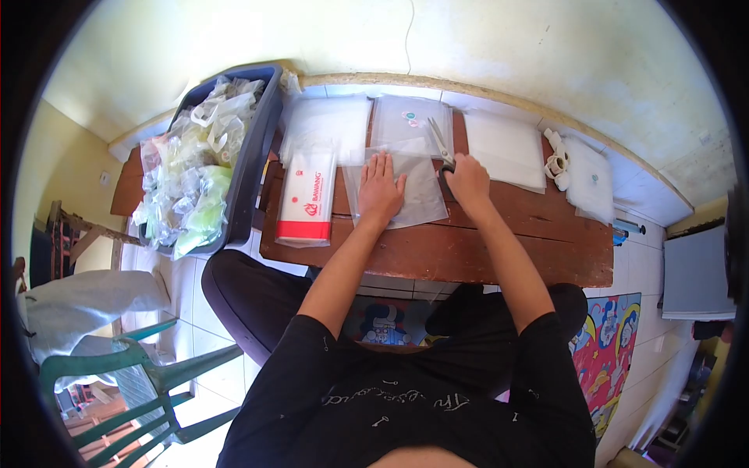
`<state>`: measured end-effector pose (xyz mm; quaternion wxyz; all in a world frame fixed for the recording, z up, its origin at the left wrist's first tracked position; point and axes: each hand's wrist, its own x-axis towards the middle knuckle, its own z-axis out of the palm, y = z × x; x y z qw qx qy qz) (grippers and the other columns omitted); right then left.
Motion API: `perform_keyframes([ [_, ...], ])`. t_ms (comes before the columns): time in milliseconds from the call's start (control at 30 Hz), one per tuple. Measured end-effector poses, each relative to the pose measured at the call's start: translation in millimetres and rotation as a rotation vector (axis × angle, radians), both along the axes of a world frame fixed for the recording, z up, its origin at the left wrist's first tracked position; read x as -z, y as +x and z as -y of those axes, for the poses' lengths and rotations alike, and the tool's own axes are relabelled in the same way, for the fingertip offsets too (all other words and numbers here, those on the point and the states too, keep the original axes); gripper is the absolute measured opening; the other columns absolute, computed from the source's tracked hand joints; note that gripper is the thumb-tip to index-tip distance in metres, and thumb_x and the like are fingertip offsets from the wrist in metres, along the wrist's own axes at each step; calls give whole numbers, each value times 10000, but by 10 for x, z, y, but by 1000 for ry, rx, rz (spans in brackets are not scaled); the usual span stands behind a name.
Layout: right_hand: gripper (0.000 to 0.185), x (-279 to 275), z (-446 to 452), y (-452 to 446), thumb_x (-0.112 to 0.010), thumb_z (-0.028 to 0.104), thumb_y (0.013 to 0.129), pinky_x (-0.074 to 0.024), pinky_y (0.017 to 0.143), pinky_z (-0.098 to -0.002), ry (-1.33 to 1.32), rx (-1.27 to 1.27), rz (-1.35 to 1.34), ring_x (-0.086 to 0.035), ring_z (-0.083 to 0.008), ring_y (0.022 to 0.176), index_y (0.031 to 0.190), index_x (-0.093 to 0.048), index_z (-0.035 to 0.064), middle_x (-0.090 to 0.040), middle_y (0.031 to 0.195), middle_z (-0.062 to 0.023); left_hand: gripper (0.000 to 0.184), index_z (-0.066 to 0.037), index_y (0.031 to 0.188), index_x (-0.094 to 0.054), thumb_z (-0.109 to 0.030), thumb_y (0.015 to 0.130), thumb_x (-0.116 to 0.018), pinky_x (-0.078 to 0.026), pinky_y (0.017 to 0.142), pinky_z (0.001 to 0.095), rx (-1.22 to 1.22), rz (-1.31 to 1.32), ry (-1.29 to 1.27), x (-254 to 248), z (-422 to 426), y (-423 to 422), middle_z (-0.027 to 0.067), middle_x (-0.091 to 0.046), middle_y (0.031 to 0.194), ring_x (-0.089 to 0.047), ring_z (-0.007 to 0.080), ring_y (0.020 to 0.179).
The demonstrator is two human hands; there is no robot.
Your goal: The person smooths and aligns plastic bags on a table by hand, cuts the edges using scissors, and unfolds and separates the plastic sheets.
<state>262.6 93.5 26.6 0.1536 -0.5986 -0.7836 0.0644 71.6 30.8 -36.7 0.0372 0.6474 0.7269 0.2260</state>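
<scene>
My left hand (380,189) lies flat, fingers stretched out, on a clear plastic bag (421,192) in the middle of the brown wooden table. In my right hand (470,184) is a pair of scissors (439,139), held by the dark handles with the blades pointing away from me and slightly apart. The blades reach over a stack of clear plastic sheets (388,117) with small round stickers. Left of my left hand sits a white and red pack marked BAWANG (307,191). Behind that pack lies another stack of clear bags (324,125).
A dark bin (248,179) heaped with crumpled plastic stands at the left. White sheets (503,147), white rolls (557,165) and a further plastic stack (589,183) lie on the table (546,249) to the right. A green chair (148,374) is at lower left.
</scene>
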Motion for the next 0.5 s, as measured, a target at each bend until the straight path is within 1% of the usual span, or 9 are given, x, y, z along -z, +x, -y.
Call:
perform_keyframes([
  [67, 321, 33, 169, 64, -721, 304, 811, -539, 775, -490, -26, 46, -19, -660, -403, 896, 936, -625, 24, -649, 961, -194, 610, 3, 1443, -399, -391, 980, -457, -198, 1187, 414, 18, 16, 23, -11, -11, -7, 148, -337, 1547, -274, 287, 1448],
  [100, 311, 58, 258, 107, -721, 292, 809, -538, 775, -494, -58, 77, -34, -660, -404, 901, 937, -624, 25, -650, 976, -194, 560, -4, 1397, -464, -364, 969, -490, -229, 1173, 412, 23, 52, 73, -17, -4, -19, 163, -385, 1512, -314, 306, 1422],
  [133, 268, 77, 338, 144, -683, 248, 809, -523, 797, -507, -70, 90, -47, -644, -406, 911, 956, -632, 31, -655, 968, -194, 512, -11, 1351, -529, -338, 957, -522, -261, 1160, 411, 27, 89, 122, -25, 8, -23, 178, -433, 1477, -355, 324, 1396],
  [167, 268, 99, 365, 167, -683, 248, 809, -523, 797, -507, -66, 105, -45, -644, -406, 911, 956, -632, 31, -655, 968, -194, 512, -11, 1351, -529, -338, 957, -522, -261, 1160, 411, 42, 93, 125, -36, 18, -26, 178, -433, 1477, -355, 324, 1396],
  [233, 287, 103, 420, 171, -691, 253, 805, -522, 797, -512, -70, 100, -41, -644, -414, 911, 962, -628, 21, -651, 976, -201, 392, -43, 1227, -645, -283, 922, -588, -334, 1115, 408, 94, 115, 178, -48, 57, -38, 198, -527, 1385, -441, 352, 1322],
  [267, 282, 45, 445, 160, -690, 239, 809, -532, 794, -500, -79, 99, -30, -650, -418, 902, 957, -623, 8, -648, 977, -214, 392, -43, 1227, -645, -283, 922, -588, -334, 1115, 408, 100, 116, 183, -58, 55, -35, 198, -527, 1385, -441, 352, 1322],
  [333, 277, 67, 432, 155, -689, 231, 812, -537, 792, -492, -69, 88, -3, -655, -415, 897, 952, -625, 1, -649, 978, -217, 323, -100, 1176, -691, -267, 917, -594, -351, 1098, 423, 96, 118, 204, -63, 68, -28, 185, -550, 1361, -467, 347, 1295],
  [467, 246, 105, 316, 179, -678, 192, 830, -553, 784, -470, -67, 50, 101, -668, -404, 884, 946, -632, -20, -647, 977, -221, 293, -102, 1134, -714, -244, 892, -626, -372, 1082, 409, 111, 144, 224, -62, 65, -46, 186, -570, 1335, -490, 342, 1272],
  [500, 246, 113, 302, 200, -678, 192, 830, -553, 784, -470, -62, 52, 102, -668, -404, 884, 946, -632, -20, -647, 977, -221, 265, -110, 1096, -731, -235, 879, -643, -383, 1071, 402, 106, 176, 240, -56, 62, -49, 187, -590, 1307, -506, 340, 1254],
])
